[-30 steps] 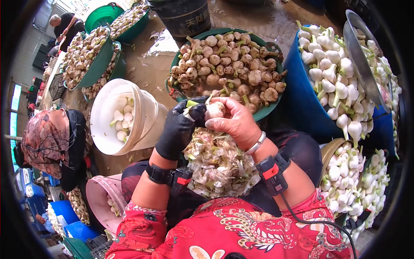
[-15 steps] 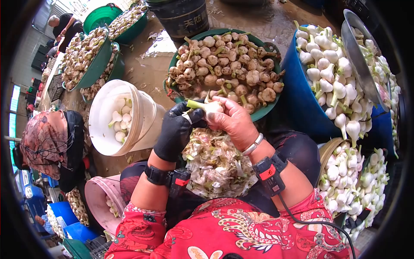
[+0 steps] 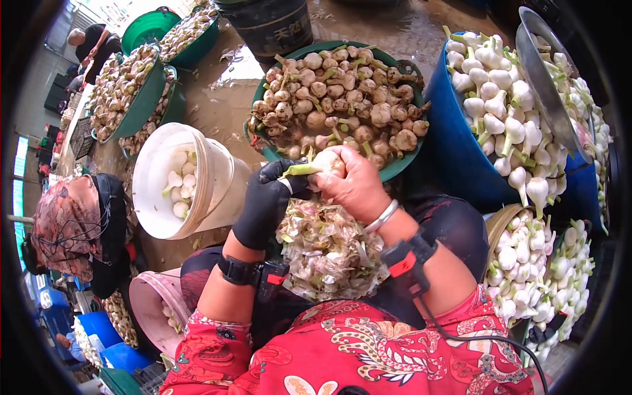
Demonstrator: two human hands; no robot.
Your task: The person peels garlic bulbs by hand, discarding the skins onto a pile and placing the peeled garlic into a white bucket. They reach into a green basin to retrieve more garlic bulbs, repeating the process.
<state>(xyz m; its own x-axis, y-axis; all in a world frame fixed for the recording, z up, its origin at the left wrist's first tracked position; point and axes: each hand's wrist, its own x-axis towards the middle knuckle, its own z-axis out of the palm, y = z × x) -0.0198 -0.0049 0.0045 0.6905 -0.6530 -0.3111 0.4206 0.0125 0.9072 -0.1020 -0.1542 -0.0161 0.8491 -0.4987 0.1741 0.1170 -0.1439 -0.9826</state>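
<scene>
Both hands meet in front of me around one garlic bulb (image 3: 328, 162) with a green stem stub. My left hand (image 3: 266, 201), in a black glove, is closed on the stem end. My bare right hand (image 3: 357, 185) has its fingers wrapped round the pale bulb. Below the hands lies a heap of papery garlic skins (image 3: 332, 253) in my lap. Just beyond them stands a green basin (image 3: 397, 172) piled with brownish, unpeeled garlic. The white bucket (image 3: 220, 187) to the left is tipped toward me and holds several clean white bulbs.
On the right, a blue tub (image 3: 442, 141) overflows with white garlic, with a metal pan (image 3: 543, 79) on it. Lower right are more peeled bulbs (image 3: 520, 263). A pink bucket (image 3: 148, 299) stands lower left. A black bucket (image 3: 270, 26) is behind the basin. Two other people are at left.
My right hand has turned over the bulb, so its back and knuckles show more. The bulb has tilted slightly, and my view has shifted a little.
</scene>
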